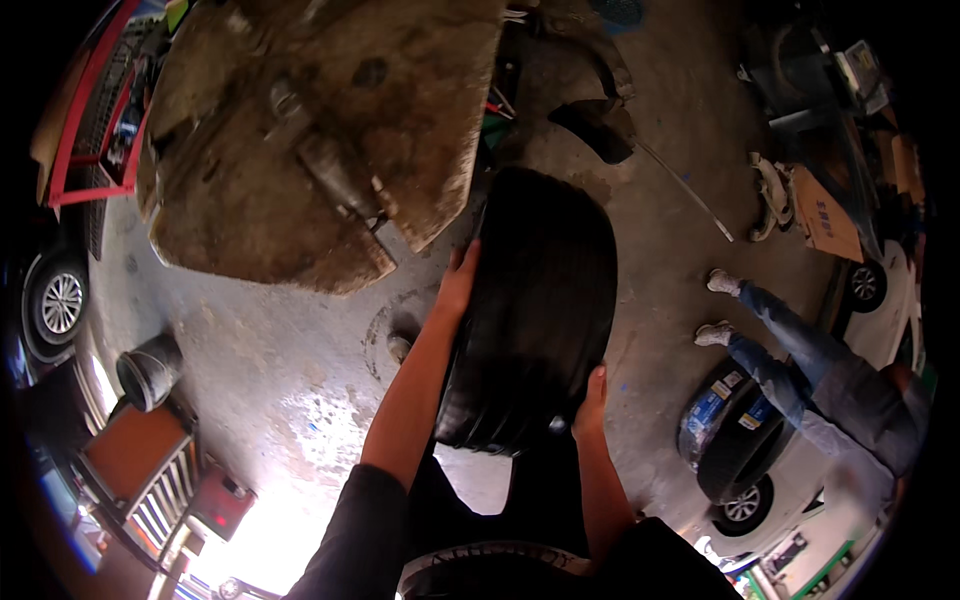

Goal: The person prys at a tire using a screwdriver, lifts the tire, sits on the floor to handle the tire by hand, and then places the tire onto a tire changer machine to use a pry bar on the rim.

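Note:
A black car tire (pixel 545 310) is upright in front of my body, its tread facing up toward me. My left hand (pixel 460 283) grips its left side, the fingers partly hidden behind the rubber. Lower down on the right side, my right hand (pixel 592 402) presses against the tire, thumb showing along the edge. The tire is held between both hands; whether its bottom touches the floor I cannot tell. Ahead and to the left lies a large worn, brown-stained plate (pixel 330 225) with a notch and a metal arm-like fitting (pixel 335 175) on it.
A person (pixel 850 390) stands at the right, beside wrapped tires (pixel 715 425) and a white car. A thin rod (pixel 685 190) and dark curved parts (pixel 595 130) lie ahead. Cardboard (pixel 825 215) sits far right. At left are a black bucket (pixel 150 370) and a red rack (pixel 95 185).

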Available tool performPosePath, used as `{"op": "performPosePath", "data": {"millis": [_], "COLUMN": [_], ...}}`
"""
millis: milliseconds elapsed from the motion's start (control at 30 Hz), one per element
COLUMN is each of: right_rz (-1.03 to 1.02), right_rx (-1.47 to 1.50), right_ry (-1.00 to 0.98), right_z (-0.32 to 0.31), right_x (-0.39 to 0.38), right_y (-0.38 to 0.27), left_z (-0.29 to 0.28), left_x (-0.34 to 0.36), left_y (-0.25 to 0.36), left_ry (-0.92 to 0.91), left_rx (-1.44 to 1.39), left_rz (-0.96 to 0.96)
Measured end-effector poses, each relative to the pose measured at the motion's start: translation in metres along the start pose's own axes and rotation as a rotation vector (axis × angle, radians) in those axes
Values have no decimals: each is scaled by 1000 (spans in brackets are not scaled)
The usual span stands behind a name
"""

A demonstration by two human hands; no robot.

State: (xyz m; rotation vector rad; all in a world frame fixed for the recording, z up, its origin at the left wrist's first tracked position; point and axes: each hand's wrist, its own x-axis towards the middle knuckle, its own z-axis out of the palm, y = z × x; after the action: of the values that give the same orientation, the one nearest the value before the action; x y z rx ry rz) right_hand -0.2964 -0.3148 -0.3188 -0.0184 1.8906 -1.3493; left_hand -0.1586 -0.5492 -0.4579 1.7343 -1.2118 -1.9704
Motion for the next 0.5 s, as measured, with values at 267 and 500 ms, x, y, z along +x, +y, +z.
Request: {"op": "performPosePath", "data": {"millis": [267,500], "right_rz": [597,562], "right_rx": [445,572], "right_ry": [-147,-146], "right_z": [-7,-6], "right_x": [70,75], "right_y": [-2,-8], "left_z": [-38,-19], "left_x": [-104,-107], "left_y": [-41,16], "left_ry": [-228,-60], "left_rx": [-610,-330], "left_rz": [-367,-404]}}
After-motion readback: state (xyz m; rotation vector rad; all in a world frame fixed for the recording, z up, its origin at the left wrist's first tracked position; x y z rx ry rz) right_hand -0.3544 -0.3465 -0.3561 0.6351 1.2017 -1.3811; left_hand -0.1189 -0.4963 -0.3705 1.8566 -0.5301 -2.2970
